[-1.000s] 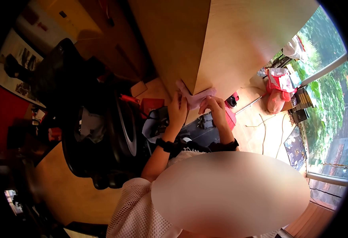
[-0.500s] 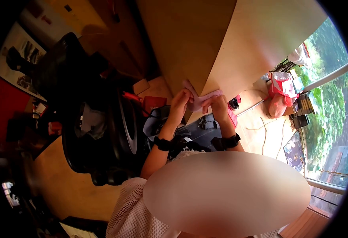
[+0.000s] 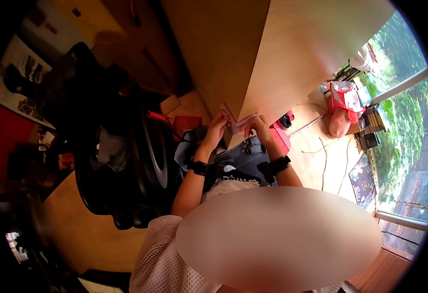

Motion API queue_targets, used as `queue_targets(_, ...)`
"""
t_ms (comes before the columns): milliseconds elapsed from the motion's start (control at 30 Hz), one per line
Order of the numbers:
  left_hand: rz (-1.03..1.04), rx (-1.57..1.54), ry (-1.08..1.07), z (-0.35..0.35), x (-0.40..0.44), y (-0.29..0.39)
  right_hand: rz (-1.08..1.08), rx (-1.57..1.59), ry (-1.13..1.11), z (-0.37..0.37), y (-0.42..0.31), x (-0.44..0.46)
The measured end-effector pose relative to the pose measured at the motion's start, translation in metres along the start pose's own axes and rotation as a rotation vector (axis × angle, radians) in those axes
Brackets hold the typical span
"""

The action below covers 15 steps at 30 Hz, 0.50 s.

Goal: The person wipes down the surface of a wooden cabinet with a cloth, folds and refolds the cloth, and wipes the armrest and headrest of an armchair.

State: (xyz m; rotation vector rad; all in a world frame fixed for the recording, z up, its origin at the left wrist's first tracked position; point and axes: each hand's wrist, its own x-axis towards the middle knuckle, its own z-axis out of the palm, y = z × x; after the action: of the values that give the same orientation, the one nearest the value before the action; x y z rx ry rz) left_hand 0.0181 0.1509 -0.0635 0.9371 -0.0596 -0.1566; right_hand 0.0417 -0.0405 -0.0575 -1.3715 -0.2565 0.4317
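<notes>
Basically, in the head view, a pink cloth (image 3: 235, 129) was seen bent round the near corner of a big wooden block (image 3: 302, 58), one end up the left edge, the other along the right edge. The left end appeared pinched between thumb and fingers of the left hand (image 3: 217, 128); the right end appeared pinched by the right hand (image 3: 260, 128), fingertips partly hidden. Hands were held apart, just beside the corner, one on each side. Progress, as judged: the cloth's middle was already fitted round the corner, neither end was yet released, and whether anything was fixed could not be told.

Containers: a red-and-white bag (image 3: 344, 99) was placed near the window (image 3: 399, 132), bulging, contents not readable. Just below it, a filled orange-pink bag (image 3: 340, 124) was seen, contents also unclear. A pink basket-like item (image 3: 280, 138) was partly covered near the right forearm; its inside was not shown. Grey fabric (image 3: 112, 149) was left on the black chair (image 3: 126, 195).
</notes>
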Motion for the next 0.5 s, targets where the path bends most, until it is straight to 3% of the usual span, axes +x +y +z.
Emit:
queue_targets(133,0.132,-0.004,-0.138,0.038,-0.003,0.056,-0.128,0.204,-0.005,0.011,-0.046,-0.002)
queue_targets(267,0.214,-0.015,-0.139,0.053,0.006,0.074,-0.158,0.081,-0.094,0.020,-0.097,-0.003)
queue_targets(500,0.100,0.049,-0.019,0.014,0.008,0.027,0.011,0.137,-0.110,0.002,-0.030,0.006)
